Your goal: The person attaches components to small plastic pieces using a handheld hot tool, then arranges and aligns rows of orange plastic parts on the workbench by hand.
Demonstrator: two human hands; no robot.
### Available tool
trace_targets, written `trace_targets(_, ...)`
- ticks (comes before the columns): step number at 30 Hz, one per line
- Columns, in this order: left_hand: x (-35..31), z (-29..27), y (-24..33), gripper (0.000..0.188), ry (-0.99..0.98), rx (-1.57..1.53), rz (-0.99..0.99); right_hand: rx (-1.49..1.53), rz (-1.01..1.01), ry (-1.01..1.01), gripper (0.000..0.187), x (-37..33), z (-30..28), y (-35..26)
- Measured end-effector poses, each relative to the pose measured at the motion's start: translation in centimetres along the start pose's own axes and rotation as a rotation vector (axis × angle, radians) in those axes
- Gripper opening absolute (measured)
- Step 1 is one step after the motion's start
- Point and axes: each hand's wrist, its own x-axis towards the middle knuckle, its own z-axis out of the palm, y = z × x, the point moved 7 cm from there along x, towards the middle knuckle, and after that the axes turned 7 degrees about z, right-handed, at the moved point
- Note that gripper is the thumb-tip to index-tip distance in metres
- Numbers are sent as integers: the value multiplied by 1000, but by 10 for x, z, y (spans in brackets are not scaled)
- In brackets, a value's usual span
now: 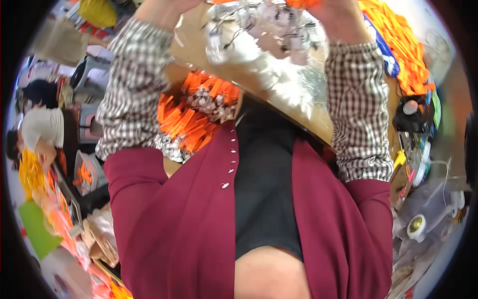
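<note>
Both my forearms, in checked sleeve covers, reach up to the top edge of the head view. My left hand [172, 7] is cut off there, and its fingers are out of sight. My right hand [340, 19] is cut off too; a bright orange piece [301, 3] lies right beside it, but whether the fingers grip it does not show. Between the hands, a heap of small clear and white parts with dark wires [264, 25] sits on the table. Another orange piece [222, 1] shows at the upper edge, nearer my left hand.
A box of bundled orange strips with clear ends [191, 117] stands below my left forearm. More orange strips [398, 40] are piled at the far right, above a black device [414, 113]. A co-worker [45, 127] bends at the left near a grey bin [92, 172].
</note>
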Motion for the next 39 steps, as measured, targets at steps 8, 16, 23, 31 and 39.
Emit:
trace_targets(8,-256,-119,24,52,571,195,-96,1234,566,-147,44,-2,155,-157)
trace_targets(16,-401,-148,-228,51,698,-136,-345,1637,1230,-288,58,-164,369,-166)
trace_targets(23,-355,-150,-314,54,553,-275,-444,1609,1473,-430,50,-231,409,-119)
trace_targets(31,-296,-184,-405,39,248,306,-860,558,1097,-536,54,-216,384,-24)
trace_targets(39,-308,-188,-436,37,750,97,-820,196,883,-694,63,-253,396,-70)
